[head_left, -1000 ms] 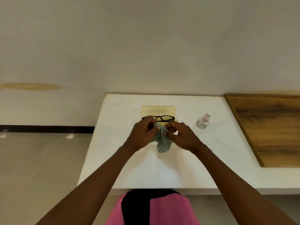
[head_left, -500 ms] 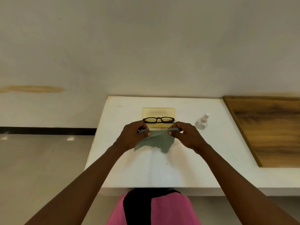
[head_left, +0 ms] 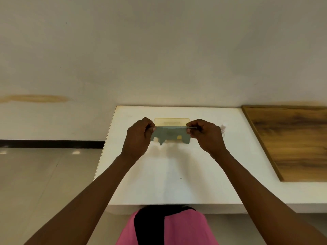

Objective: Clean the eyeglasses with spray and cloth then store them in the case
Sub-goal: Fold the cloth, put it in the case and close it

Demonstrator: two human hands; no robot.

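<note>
A grey-green cloth (head_left: 170, 134) is stretched flat between my two hands above the white table (head_left: 169, 174). My left hand (head_left: 138, 137) pinches its left top corner and my right hand (head_left: 205, 135) pinches its right top corner. Behind the cloth lies the open yellowish case (head_left: 172, 121); only its far part shows. The black eyeglasses that rested on the case are hidden by the cloth. The clear spray bottle (head_left: 223, 128) stands just right of my right hand, mostly covered by it.
The table stands against a pale wall and its left edge drops to a tiled floor. A brown wooden board (head_left: 290, 140) lies along the table's right side. My pink and black clothing (head_left: 166, 227) is at the near edge.
The bunched cloth has been pulled open: my hands moved apart and lifted, stretching it wide. It now covers the eyeglasses, and my right hand covers most of the bottle.
</note>
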